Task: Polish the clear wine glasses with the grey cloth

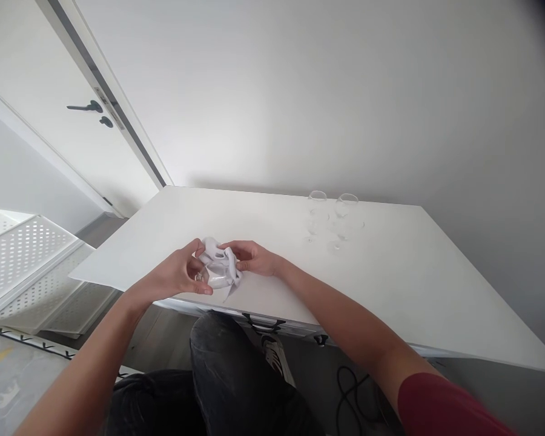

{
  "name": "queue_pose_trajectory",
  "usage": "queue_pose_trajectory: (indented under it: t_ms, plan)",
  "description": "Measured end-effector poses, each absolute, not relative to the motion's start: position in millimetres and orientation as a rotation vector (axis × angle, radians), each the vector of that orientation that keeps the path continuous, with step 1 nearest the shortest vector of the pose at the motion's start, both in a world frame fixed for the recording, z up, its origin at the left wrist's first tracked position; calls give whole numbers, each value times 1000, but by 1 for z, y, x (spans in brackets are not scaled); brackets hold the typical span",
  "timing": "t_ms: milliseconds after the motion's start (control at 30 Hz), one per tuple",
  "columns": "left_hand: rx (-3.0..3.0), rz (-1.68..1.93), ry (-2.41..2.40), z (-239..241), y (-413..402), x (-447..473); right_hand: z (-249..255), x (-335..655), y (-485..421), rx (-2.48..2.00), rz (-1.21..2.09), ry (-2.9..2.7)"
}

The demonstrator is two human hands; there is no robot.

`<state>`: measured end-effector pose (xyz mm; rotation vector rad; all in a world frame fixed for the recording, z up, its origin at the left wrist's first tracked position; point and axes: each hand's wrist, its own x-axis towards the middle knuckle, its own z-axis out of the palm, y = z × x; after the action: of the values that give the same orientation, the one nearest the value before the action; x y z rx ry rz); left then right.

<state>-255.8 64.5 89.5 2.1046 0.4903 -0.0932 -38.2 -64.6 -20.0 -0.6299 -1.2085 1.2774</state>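
Near the front edge of the white table, my left hand (184,272) grips a clear glass (218,277) lying tilted on its side. Its fingers and thumb curve around the left end of the glass. A white cloth (228,259) is bunched against the glass's right end and partly covers it. My right hand (254,257) pinches that cloth from the right, thumb below and fingers above. The covered part of the glass is hidden.
Several clear stemmed glasses (346,209) stand on the white table (390,272) toward the back right. White perforated panels (27,260) stand at the left by the door (49,91). Below the table edge is a drawer handle (263,325), and a black cable (345,393) lies on the floor.
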Motion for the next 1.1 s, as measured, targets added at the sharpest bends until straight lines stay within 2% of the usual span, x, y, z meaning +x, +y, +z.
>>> queue_pose_trajectory:
  t_ms: [233, 400, 567, 833, 967, 1100]
  plan:
    - [2783, 1, 492, 79, 48, -242, -16, -44, -66, -894, 1099, -1352]
    - [3079, 158, 429, 66, 39, -237, -25, -43, -62, -977, 1416, -1038]
    - [2751, 74, 539, 64, 41, -229, -22, -41, -62, -952, 1000, -1107]
    - [2174, -196, 503, 71, 51, -234, -13, -31, -69, -904, 738, -1333]
    - [2371, -268, 462, 67, 47, -243, -11, -31, -67, -886, 771, -1286]
    - [2940, 145, 679, 64, 34, -245, -13, -32, -65, -955, 1096, -1041]
